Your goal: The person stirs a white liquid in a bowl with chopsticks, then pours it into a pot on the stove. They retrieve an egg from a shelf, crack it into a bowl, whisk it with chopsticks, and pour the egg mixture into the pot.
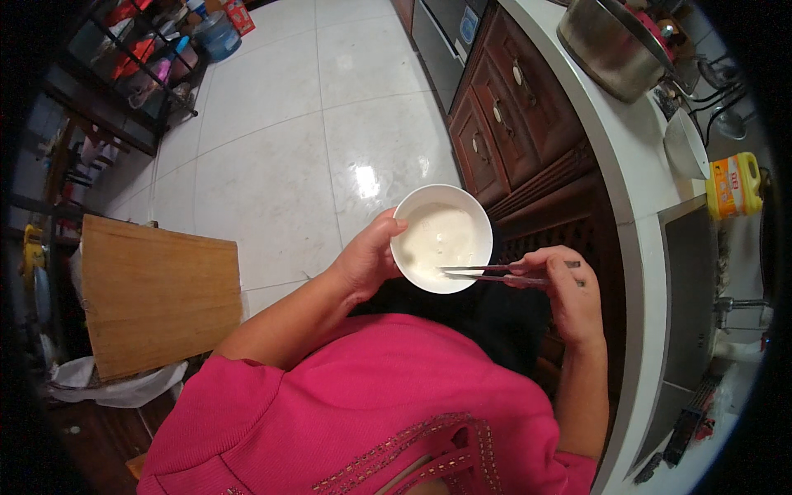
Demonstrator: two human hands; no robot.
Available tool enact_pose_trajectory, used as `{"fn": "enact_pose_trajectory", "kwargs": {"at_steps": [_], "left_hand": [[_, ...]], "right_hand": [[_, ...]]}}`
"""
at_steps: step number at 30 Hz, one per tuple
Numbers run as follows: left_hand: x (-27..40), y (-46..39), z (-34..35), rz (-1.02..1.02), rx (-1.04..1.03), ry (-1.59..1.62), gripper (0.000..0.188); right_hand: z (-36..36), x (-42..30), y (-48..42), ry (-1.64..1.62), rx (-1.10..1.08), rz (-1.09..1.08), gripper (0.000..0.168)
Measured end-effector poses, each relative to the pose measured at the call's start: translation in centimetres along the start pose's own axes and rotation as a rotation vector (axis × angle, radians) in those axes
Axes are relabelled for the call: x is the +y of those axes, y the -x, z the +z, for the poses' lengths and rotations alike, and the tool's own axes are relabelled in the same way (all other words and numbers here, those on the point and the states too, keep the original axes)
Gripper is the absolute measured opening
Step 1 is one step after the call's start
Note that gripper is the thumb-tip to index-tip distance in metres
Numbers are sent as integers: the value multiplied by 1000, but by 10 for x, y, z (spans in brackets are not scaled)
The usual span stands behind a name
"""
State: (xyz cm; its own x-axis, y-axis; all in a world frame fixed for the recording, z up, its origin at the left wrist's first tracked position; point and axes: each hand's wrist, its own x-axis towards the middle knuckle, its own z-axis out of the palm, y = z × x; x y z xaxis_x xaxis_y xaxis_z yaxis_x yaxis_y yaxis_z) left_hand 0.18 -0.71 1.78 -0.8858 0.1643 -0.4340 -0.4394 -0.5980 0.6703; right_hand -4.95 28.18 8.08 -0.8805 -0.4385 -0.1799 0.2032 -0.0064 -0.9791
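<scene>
My left hand point(370, 249) holds a white bowl point(481, 216) by its left side, thumb over the rim and fingers mostly hidden behind it. Inside the bowl is a pale, creamy liquid point(442, 232) with a few small bubbles. A pair of dark chopsticks point(495, 274) is held in my right hand point(566, 291), on the bowl's right. Their tips reach over the rim into the lower part of the bowl, slightly apart, at the liquid.
A light countertop point(619, 179) with a sink point(687, 297) runs along the right, bearing a large metal pot point(609, 49), a white bowl point(684, 145) and a yellow jug point(733, 185). Wooden drawers point(501, 117) are below. A wooden board point(161, 297) stands at left, near a water bottle point(216, 37).
</scene>
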Motion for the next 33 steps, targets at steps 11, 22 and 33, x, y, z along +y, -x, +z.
{"fn": "enact_pose_trajectory", "kwargs": {"at_steps": [11, 22, 33], "left_hand": [[2, 4, 1, -20, 14, -110, 82], [-2, 3, -6, 13, -14, -70, 68], [0, 4, -4, 10, 17, -70, 68]], "right_hand": [[2, 11, -2, -126, 59, 96, 32], [-9, 17, -5, -290, 124, -55, 34], [10, 28, -4, -143, -21, 29, 33]]}}
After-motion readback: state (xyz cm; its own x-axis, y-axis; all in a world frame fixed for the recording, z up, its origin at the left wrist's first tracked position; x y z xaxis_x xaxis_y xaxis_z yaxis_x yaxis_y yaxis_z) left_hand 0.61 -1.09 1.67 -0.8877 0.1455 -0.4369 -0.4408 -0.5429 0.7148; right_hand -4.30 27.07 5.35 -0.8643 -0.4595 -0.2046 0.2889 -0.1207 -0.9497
